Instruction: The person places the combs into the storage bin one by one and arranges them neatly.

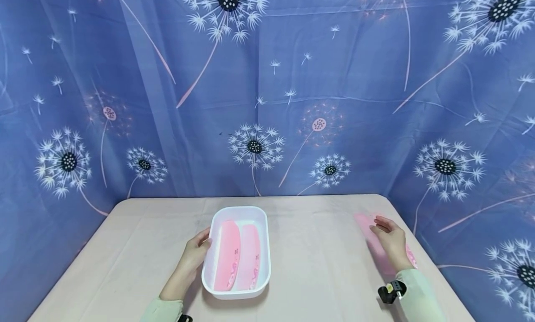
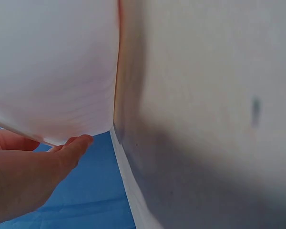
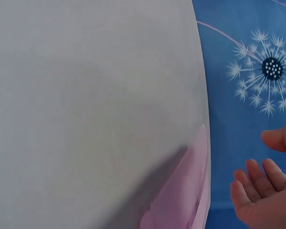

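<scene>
Backdrop [image 1: 167,104]: a blue cloth printed with dandelions is hung behind everything.
Worktop [image 1: 317,266]: covered in a pale cloth.
Tray [image 1: 265,238]: white, set at centre; its left rim is touched by the left hand [image 1: 193,257], fingers relaxed and apart.
Combs in tray [image 1: 227,257]: two pink ones are laid side by side, lengthwise.
Loose comb [image 1: 364,224]: pink, flat near the right edge, partly covered by the right hand [image 1: 390,241], fingers loosely spread, nothing clamped.

Left hand [image 1: 194,255]: forearm angled inward, fingers extended and relaxed, thumb out. Right hand [image 1: 389,241]: held forward, palm turned inward, fingers loosely straight, nothing gripped. Pale green sleeves on both arms.
</scene>
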The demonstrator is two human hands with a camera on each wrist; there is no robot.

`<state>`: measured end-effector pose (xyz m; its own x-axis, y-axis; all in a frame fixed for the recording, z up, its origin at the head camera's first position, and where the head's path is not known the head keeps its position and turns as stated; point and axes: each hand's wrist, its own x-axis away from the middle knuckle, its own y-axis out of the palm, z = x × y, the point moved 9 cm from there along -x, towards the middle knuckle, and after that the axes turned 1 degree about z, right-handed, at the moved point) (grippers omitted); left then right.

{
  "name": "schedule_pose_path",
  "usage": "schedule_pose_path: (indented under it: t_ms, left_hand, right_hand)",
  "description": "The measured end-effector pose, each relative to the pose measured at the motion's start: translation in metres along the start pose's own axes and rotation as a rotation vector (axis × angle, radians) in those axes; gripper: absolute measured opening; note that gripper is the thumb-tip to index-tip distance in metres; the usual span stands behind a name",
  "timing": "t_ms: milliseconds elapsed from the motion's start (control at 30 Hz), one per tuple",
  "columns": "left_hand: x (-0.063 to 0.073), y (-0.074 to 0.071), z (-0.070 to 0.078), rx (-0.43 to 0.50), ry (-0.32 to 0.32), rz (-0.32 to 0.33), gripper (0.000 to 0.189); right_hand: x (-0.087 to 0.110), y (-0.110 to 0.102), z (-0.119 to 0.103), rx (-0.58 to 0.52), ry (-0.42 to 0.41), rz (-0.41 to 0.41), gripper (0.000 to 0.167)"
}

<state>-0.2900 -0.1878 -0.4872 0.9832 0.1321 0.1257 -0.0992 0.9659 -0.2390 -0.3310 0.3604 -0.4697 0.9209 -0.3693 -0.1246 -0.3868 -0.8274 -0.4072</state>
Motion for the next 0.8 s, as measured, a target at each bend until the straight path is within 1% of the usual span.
schedule_pose_path:
  t_ms: [133, 367, 567, 700, 800]
  left_hand:
    - [0.0, 0.0, 0.0, -0.003, -0.005, 0.004, 0.048]
    - [0.0, 0.001, 0.002, 0.005, 0.005, -0.007, 0.047]
    - [0.0, 0.001, 0.003, 0.005, 0.016, -0.008, 0.047]
    - [-0.001, 0.001, 0.003, 0.001, 0.012, -0.001, 0.047]
    - [-0.001, 0.001, 0.002, 0.0, 0.013, 0.008, 0.047]
  right_hand:
    - [0.0, -0.006, 0.008, 0.037, 0.04, 0.007, 0.047]
    - [0.004, -0.008, 0.02, 0.023, 0.132, -0.042, 0.053]
    - [0.008, -0.012, 0.032, 0.036, 0.208, -0.029, 0.057]
    - [0.009, -0.011, 0.039, 0.013, 0.252, -0.053, 0.061]
    - [0.01, -0.011, 0.041, -0.027, 0.284, -0.071, 0.065]
